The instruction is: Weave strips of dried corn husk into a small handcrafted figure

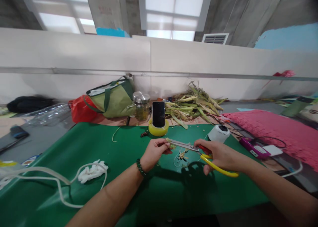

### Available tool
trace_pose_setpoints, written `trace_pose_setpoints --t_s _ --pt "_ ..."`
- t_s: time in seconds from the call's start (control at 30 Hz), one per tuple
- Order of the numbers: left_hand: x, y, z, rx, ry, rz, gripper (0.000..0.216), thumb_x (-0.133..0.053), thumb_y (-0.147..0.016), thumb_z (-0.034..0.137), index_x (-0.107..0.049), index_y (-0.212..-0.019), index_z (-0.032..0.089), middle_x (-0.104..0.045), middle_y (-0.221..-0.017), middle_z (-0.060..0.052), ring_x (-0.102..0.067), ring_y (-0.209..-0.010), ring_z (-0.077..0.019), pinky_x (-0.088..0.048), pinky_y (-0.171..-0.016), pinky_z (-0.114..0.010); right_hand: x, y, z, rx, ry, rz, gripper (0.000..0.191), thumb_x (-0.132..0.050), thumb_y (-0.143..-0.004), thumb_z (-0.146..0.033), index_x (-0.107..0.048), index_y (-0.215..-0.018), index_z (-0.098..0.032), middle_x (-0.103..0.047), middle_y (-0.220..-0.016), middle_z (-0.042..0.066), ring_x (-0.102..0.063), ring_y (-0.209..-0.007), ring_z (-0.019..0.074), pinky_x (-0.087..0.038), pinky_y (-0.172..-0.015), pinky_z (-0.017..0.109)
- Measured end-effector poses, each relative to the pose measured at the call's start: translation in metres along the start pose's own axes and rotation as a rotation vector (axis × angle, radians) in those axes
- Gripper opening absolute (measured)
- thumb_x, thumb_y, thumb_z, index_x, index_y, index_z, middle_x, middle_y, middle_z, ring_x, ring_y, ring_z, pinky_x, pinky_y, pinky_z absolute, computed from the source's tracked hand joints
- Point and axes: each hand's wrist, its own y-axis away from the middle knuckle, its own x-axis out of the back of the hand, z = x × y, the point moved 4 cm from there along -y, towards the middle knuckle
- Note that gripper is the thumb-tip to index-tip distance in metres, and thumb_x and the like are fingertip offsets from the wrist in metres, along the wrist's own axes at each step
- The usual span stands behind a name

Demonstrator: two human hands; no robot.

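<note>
My left hand (156, 151) is closed in a pinch on a small piece of dried plant husk (171, 144) above the green mat (124, 187). A dark bead bracelet circles that wrist. My right hand (218, 155) grips scissors (191, 146) with red and yellow handles; the metal blades point left and meet the husk at my left fingertips. Small husk scraps (182, 154) and a thin loop of thread lie on the mat just below the blades.
Behind stand a phone (158, 113) propped in a yellow tape roll, a lidded glass jar (141, 107), a green bag (111, 97), a heap of corn husks (196, 106) and a white tape roll (219, 133). White cord (62, 184) lies at left, a pink mat (273, 131) at right.
</note>
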Motion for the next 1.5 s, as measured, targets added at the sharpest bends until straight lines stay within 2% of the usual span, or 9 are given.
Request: trace_pose_setpoints --t_s 0.5,0.77,0.93,1.07,1.23,1.33,1.4,1.43,1.5 --pt "0.000 -0.001 -0.004 0.035 0.067 -0.017 0.018 -0.075 -0.061 0.030 -0.068 -0.064 0.013 -0.067 -0.063 -0.005 -0.063 -0.057 -0.0143 -0.050 -0.061 -0.027 -0.003 -0.002 -0.003 -0.042 0.022 -0.048 0.049 -0.074 -0.064 -0.049 -0.057 -0.101 -0.022 -0.039 -0.055 -0.007 -0.040 -0.053 0.0116 -0.025 -0.050 0.022" --pt "-0.001 0.000 -0.003 0.071 0.059 -0.023 0.022 -0.077 -0.059 0.032 -0.067 -0.064 0.012 -0.067 -0.064 -0.004 -0.062 -0.056 -0.0137 -0.049 -0.060 -0.026 -0.002 -0.005 0.003 0.002 0.001 0.041 0.040 -0.059 -0.076 -0.053 -0.059 -0.098 -0.020 -0.046 -0.057 -0.004 -0.045 -0.054 0.0130 -0.030 -0.052 0.022" --pt "0.002 0.000 0.000 0.056 0.219 0.051 0.031 -0.080 -0.059 0.037 -0.067 -0.073 0.012 -0.069 -0.070 -0.004 -0.062 -0.061 -0.0120 -0.050 -0.065 -0.025 0.011 -0.019 0.039 -0.232 0.292 0.260 0.036 -0.048 -0.084 -0.038 -0.055 -0.113 -0.018 -0.062 -0.071 0.005 -0.057 -0.065 0.0203 -0.032 -0.056 0.026" --pt "0.004 -0.001 0.000 0.076 0.346 0.071 0.038 -0.086 -0.050 0.033 -0.065 -0.076 0.013 -0.070 -0.073 -0.004 -0.064 -0.065 -0.0125 -0.051 -0.070 -0.026 -0.002 -0.034 0.072 -0.276 0.413 0.133 0.047 -0.050 -0.075 -0.017 -0.051 -0.122 -0.017 -0.068 -0.089 0.011 -0.063 -0.079 0.0245 -0.032 -0.058 0.026" --pt "0.006 -0.003 -0.002 0.079 0.369 0.105 0.038 -0.086 -0.049 0.031 -0.065 -0.074 0.012 -0.069 -0.072 -0.004 -0.064 -0.064 -0.0122 -0.049 -0.066 -0.024 -0.021 -0.042 0.092 -0.243 0.323 0.010 0.056 -0.048 -0.071 -0.010 -0.050 -0.127 -0.019 -0.067 -0.106 0.011 -0.063 -0.094 0.0243 -0.040 -0.069 0.027" --pt "0.005 -0.003 -0.003 0.059 0.361 0.100 0.038 -0.086 -0.050 0.032 -0.065 -0.076 0.012 -0.071 -0.074 -0.004 -0.064 -0.064 -0.0122 -0.048 -0.065 -0.023 -0.019 -0.041 0.088 -0.292 0.353 -0.033 0.056 -0.054 -0.071 -0.012 -0.053 -0.127 -0.018 -0.067 -0.106 0.014 -0.063 -0.096 0.0270 -0.043 -0.073 0.030" --pt "0.004 -0.003 -0.004 0.036 0.336 0.089 0.038 -0.085 -0.051 0.033 -0.065 -0.076 0.013 -0.071 -0.076 -0.005 -0.064 -0.065 -0.0127 -0.047 -0.064 -0.023 -0.011 -0.041 0.074 -0.332 0.378 0.037 0.040 -0.057 -0.075 -0.020 -0.062 -0.114 -0.015 -0.067 -0.100 0.017 -0.063 -0.092 0.0298 -0.044 -0.071 0.033" --pt "0.004 -0.003 -0.004 0.027 0.317 0.084 0.038 -0.084 -0.053 0.034 -0.065 -0.077 0.013 -0.072 -0.077 -0.006 -0.065 -0.067 -0.0132 -0.047 -0.064 -0.023 -0.007 -0.042 0.060 -0.279 0.310 0.135 0.033 -0.053 -0.080 -0.024 -0.064 -0.109 -0.016 -0.067 -0.101 0.016 -0.063 -0.092 0.0278 -0.045 -0.073 0.032" --pt "0.003 -0.002 -0.004 0.018 0.284 0.086 0.037 -0.083 -0.055 0.035 -0.064 -0.078 0.014 -0.072 -0.080 -0.005 -0.065 -0.070 -0.0138 -0.047 -0.063 -0.023 -0.003 -0.046 0.024 -0.036 -0.007 0.313 0.031 -0.042 -0.089 -0.033 -0.064 -0.106 -0.019 -0.067 -0.103 0.010 -0.062 -0.093 0.0220 -0.046 -0.077 0.030"
